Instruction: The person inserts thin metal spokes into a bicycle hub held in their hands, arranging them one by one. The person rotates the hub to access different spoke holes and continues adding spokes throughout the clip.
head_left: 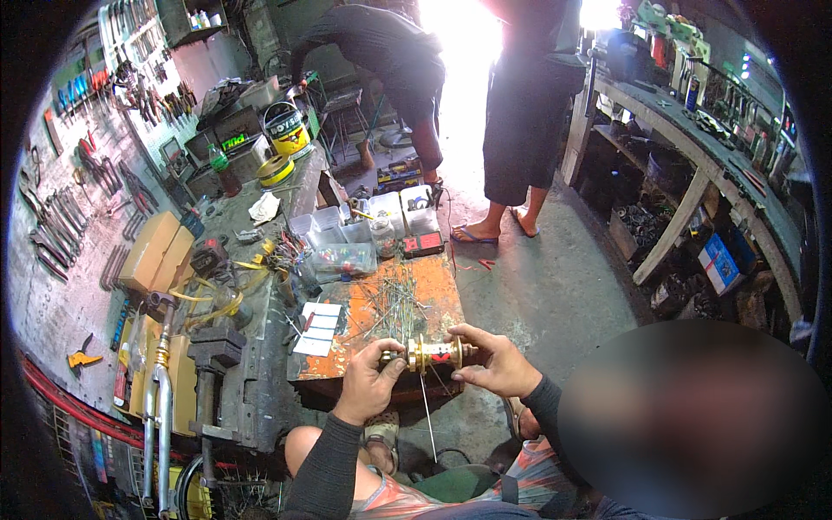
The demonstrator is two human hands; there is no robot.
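Note:
A gold bicycle hub (436, 354) with a red mark on its barrel lies level between my two hands, over the front edge of an orange-topped bench (364, 291). My left hand (371, 379) grips the hub's left end, thumb and fingers closed on it. At the other end, my right hand (503, 362) pinches the right flange and axle side between thumb and fingers. One thin spoke (428, 418) hangs down from the left flange. Just beyond the hub, many loose spokes (397, 301) are strewn over the bench top. A white sheet of paper (318, 329) lies left of them.
Plastic parts boxes (343, 259) stand at the bench's far end. To the left are a vise (217, 348) and a silver bicycle fork (159, 390). Two people are ahead, one bending (381, 52), one standing (530, 113). A long workbench (693, 143) runs along the right.

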